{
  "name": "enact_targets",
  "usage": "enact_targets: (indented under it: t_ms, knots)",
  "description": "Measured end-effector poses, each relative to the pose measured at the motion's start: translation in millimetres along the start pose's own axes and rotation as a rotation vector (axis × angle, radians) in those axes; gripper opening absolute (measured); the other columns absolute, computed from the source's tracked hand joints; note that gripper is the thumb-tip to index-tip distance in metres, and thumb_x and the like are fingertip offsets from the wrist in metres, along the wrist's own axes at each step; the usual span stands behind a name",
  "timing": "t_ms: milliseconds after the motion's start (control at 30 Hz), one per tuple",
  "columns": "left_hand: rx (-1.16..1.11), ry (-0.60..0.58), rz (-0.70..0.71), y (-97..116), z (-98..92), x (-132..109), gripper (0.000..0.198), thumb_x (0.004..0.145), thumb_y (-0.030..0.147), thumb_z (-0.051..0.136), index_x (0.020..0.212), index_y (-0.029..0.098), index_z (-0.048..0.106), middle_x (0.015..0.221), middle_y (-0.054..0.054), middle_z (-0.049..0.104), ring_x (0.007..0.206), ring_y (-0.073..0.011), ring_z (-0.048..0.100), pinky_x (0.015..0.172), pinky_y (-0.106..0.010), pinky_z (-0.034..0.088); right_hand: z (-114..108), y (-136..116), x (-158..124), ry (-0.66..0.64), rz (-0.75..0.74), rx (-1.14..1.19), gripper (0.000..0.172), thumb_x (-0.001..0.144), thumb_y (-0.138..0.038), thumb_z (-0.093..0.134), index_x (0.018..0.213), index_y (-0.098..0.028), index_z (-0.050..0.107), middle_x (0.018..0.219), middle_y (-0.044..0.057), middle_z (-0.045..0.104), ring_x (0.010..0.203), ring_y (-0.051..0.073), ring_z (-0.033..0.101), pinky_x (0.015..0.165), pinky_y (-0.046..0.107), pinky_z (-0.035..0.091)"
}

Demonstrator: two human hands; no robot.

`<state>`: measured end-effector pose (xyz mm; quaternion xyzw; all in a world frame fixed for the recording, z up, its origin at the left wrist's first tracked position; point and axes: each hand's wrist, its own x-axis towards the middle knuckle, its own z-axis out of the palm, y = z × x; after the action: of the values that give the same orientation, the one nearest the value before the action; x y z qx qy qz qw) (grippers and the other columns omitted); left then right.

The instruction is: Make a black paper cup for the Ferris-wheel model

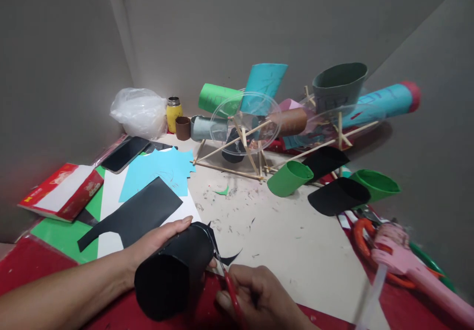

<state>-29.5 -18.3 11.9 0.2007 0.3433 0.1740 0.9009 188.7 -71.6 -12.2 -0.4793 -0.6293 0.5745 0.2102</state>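
Note:
My left hand (pixel 155 243) is wrapped round a black paper cup (pixel 174 273) lying on its side near the table's front edge, its open mouth facing me. My right hand (pixel 259 298) grips red-handled scissors (pixel 227 283), whose blades touch the cup's far rim where a black paper offcut (pixel 227 257) sticks out. Both hands sit over the red sheet (pixel 25 266) at the front.
A stick-and-cup wheel model (pixel 259 123) stands at the back. Loose green cups (pixel 289 178) and black cups (pixel 338 196) lie to the right, a pink glue gun (pixel 407 266) at far right. Black paper sheets (pixel 137 214), cyan paper sheets (pixel 155 169), a phone (pixel 124 153) and a red packet (pixel 62 192) lie left.

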Motion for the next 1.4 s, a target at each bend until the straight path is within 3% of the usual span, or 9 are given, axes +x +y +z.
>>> enact_targets:
  t_ms: [433,567,700,900,1033,1400]
  knots:
    - [0.022,-0.071,0.024,-4,-8.7,2,0.067,0.085,0.065,0.050,0.090,0.004,0.077,0.077,-0.010,0.073,0.065,-0.0150,0.064,0.066,-0.022,0.049,1,6,1,0.020,-0.018,-0.020,0.039,0.080,-0.033,0.056,0.055,-0.022,0.028,0.050,-0.007,0.028,0.049,0.009,0.026,0.046,0.025,0.021]
    - [0.101,-0.034,0.057,-3,-3.4,0,0.061,0.087,0.060,0.051,0.085,0.005,0.076,0.083,-0.013,0.074,0.072,-0.0169,0.067,0.073,-0.023,0.051,3,8,-1,0.006,-0.023,-0.007,0.031,0.079,-0.032,0.057,0.057,-0.021,0.038,0.050,-0.007,0.030,0.049,0.009,0.026,0.046,0.025,0.023]
    - [0.122,-0.014,0.045,-3,-2.7,0,0.062,0.088,0.061,0.050,0.084,0.004,0.076,0.082,-0.013,0.074,0.070,-0.0171,0.066,0.071,-0.024,0.051,4,7,-2,0.021,-0.015,0.005,0.023,0.079,-0.029,0.058,0.061,-0.020,0.047,0.051,-0.007,0.035,0.050,0.009,0.029,0.047,0.024,0.023]
    - [0.036,-0.048,0.027,-3,-7.3,1,0.067,0.089,0.065,0.044,0.096,0.005,0.074,0.090,-0.014,0.073,0.086,-0.0214,0.066,0.084,-0.028,0.048,2,4,-1,0.040,-0.024,0.002,0.040,0.077,-0.030,0.058,0.053,-0.021,0.026,0.049,-0.008,0.028,0.048,0.008,0.026,0.045,0.023,0.021]
    - [0.041,-0.088,0.060,-1,-6.9,1,0.070,0.090,0.067,0.038,0.098,0.007,0.073,0.093,-0.014,0.072,0.096,-0.0251,0.064,0.096,-0.033,0.043,2,5,-1,0.049,-0.029,-0.020,0.038,0.077,-0.029,0.057,0.053,-0.021,0.028,0.049,-0.008,0.028,0.048,0.007,0.026,0.044,0.022,0.021]
    - [0.102,-0.070,0.073,-4,-6.7,1,0.072,0.091,0.065,0.036,0.087,0.005,0.075,0.084,-0.014,0.073,0.085,-0.0222,0.066,0.087,-0.030,0.047,3,8,0,0.028,-0.067,-0.045,0.028,0.075,-0.030,0.057,0.057,-0.020,0.040,0.051,-0.008,0.030,0.050,0.009,0.026,0.044,0.023,0.021]
